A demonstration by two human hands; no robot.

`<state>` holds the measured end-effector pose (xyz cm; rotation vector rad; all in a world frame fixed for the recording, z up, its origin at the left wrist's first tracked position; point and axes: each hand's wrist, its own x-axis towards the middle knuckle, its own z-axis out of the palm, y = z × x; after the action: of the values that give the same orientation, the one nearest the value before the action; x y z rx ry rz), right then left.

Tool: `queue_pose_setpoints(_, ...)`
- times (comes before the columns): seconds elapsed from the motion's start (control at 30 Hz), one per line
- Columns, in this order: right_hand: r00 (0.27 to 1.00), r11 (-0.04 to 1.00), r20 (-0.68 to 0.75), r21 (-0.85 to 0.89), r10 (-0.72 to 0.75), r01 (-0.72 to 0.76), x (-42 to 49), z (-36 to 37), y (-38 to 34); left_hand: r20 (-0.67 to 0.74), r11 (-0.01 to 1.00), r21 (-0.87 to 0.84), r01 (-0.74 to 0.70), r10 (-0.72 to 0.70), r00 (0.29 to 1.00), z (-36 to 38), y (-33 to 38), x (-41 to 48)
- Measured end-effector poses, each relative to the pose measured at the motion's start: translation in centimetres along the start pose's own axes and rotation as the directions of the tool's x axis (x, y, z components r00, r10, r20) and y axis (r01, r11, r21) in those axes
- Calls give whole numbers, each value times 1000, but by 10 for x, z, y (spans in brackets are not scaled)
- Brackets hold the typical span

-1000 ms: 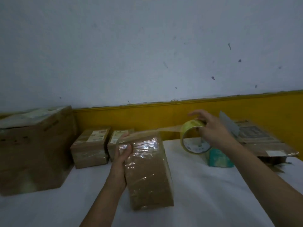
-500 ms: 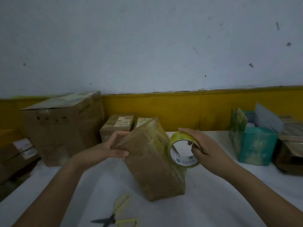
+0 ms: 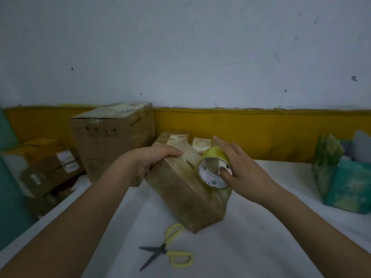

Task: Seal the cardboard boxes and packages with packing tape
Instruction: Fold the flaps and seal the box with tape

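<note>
The box (image 3: 186,189), tilted on the tabletop (image 3: 261,237) under the left grip (image 3: 152,159) curled over its far end, may slip and wrinkle the seal as the right grip (image 3: 241,169) pinches the tape roll (image 3: 215,155) against it.

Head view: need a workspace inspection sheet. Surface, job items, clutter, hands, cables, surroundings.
Surface: white table, partly covered.
Job's things: tape-wrapped package tilted on the table; packing tape roll against its upper side.
Clutter: yellow-handled scissors, blades open, near the package; teal box at right.
Hands: left hand grips the package's far end; right hand holds the roll, thumb in its core.
Cables: nothing seen.
Surroundings: large cardboard box and small labelled boxes behind; stacked boxes at left; white wall, yellow band.
</note>
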<state>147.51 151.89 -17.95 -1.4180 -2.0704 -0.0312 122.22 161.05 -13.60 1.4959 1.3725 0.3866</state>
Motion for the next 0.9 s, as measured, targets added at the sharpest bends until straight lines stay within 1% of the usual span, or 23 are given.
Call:
queue_pose_setpoints(0.03,998,998,-56,-56,18,-21,1,2,-6,-45,998,-65,22,-25,999,1,-10,3)
queue_pose_setpoints(0.07,990,988,-140,-150,15,-36,-1,5,-12,-66,990,-131,42,-51,996,3,-21,6)
queue_pose_setpoints(0.1,969,972,-246,-234,-36,-23,-6,10,-17,-69,980,-189,56,-70,995,6,-33,8)
queue_pose_setpoints(0.13,921,956,-365,-293,-133,22,-13,17,-23,-64,969,-237,63,-80,995,11,-44,9)
queue_pose_setpoints(0.17,860,940,-448,-328,-245,97,-23,26,-29,-65,958,-279,64,-85,994,17,-55,11)
queue_pose_setpoints(0.2,818,914,-448,-341,-362,218,-34,38,-33,-75,951,-305,56,-82,994,24,-64,13)
queue_pose_setpoints(0.23,813,869,-341,-338,-471,361,-46,49,-37,-96,951,-308,37,-70,993,31,-69,15)
queue_pose_setpoints(0.27,836,826,-142,-306,-530,473,-57,62,-40,-125,958,-286,9,-46,991,38,-72,15)
queue_pose_setpoints(0.3,851,816,104,-245,-515,524,-66,74,-44,-160,972,-232,-28,-10,987,42,-72,15)
queue_pose_setpoints(0.33,838,826,292,-203,-461,525,-73,86,-45,-197,987,-146,-72,42,979,46,-71,14)
queue_pose_setpoints(0.37,829,852,396,-181,-395,492,-78,97,-44,-226,991,-43,-125,112,968,49,-68,12)
queue_pose_setpoints(0.4,832,878,439,-171,-338,447,-81,105,-43,-240,981,55,-187,195,951,51,-64,10)
queue_pose_setpoints(0.43,842,902,443,-147,-307,406,-83,110,-42,-240,958,139,-251,279,930,52,-61,10)
queue_pose_setpoints(0.47,849,918,443,-125,-288,377,-83,113,-41,-231,933,201,-299,342,911,53,-59,9)
queue_pose_setpoints(0.5,857,927,430,-106,-284,361,-83,114,-41,-218,918,236,-320,371,903,54,-57,9)
queue_pose_setpoints(0.6,904,957,351,-60,-245,283,-80,113,-46,-190,918,259,-299,352,916,60,-58,7)
queue_pose_setpoints(0.63,910,966,347,-41,-227,257,-79,113,-50,-193,917,265,-297,352,916,62,-58,7)
queue_pose_setpoints(0.7,880,969,433,-54,-196,242,-77,117,-57,-206,900,318,-299,374,904,64,-54,6)
queue_pose_setpoints(0.73,861,964,474,-83,-187,255,-77,118,-60,-204,887,370,-276,367,908,65,-51,5)
queue_pose_setpoints(0.83,842,955,516,-136,-158,263,-81,111,-65,-177,843,525,-119,245,953,65,-44,-1)
queue_pose_setpoints(0.9,830,951,536,-145,-156,273,-87,99,-62,-147,815,574,-73,190,971,67,-40,-6)
